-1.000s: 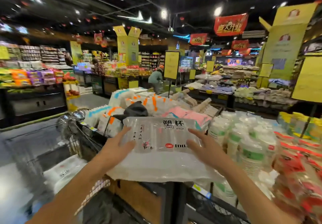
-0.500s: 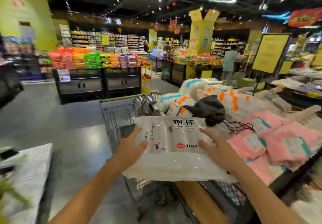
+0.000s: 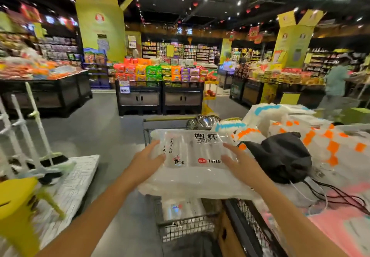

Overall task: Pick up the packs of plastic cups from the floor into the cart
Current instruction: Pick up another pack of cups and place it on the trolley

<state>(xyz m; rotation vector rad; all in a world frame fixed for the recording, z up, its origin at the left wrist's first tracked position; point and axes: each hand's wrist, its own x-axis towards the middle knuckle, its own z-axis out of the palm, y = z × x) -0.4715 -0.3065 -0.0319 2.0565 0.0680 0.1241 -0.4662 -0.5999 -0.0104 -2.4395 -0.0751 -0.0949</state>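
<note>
— What does the head camera give us?

— We see both our bare arms reaching forward, with a pack of plastic cups [image 3: 192,152] between the hands. It is a flat, clear wrapper with black characters printed across the top. It lies level in the air over the cart [image 3: 180,228], above the near half of the basket.

— How do we hold it?

— Our left hand [image 3: 146,162] presses against the pack's left end and our right hand [image 3: 238,164] against its right end. On both, the fingers are straight and spread apart on the wrapper, thumbs showing too. Neither hand curls round it. Loose plastic sags below the pack toward us.

— Does it touch the cart?

— We cannot tell, because the sagging wrapper hides the rim beneath it. Down in the wire basket we make out a second pack [image 3: 180,208], blurred.

— And to the sides?

— Just right of the cart stands a display counter [image 3: 227,234] heaped with white packs [image 3: 328,136] marked in orange and blue. A black drawstring bag [image 3: 280,154] sits on that heap near the counter's left edge, just beside our right hand. Steel bowls [image 3: 207,119] gleam past the cart's far rim. On the floor to our left we see a yellow stool [image 3: 16,206] and a white platform [image 3: 80,174] bearing brooms [image 3: 54,158]. Farther off, colourful packets [image 3: 160,72] are stacked on a dark stand, and a person in a green shirt [image 3: 336,82] stands at the right.
</note>
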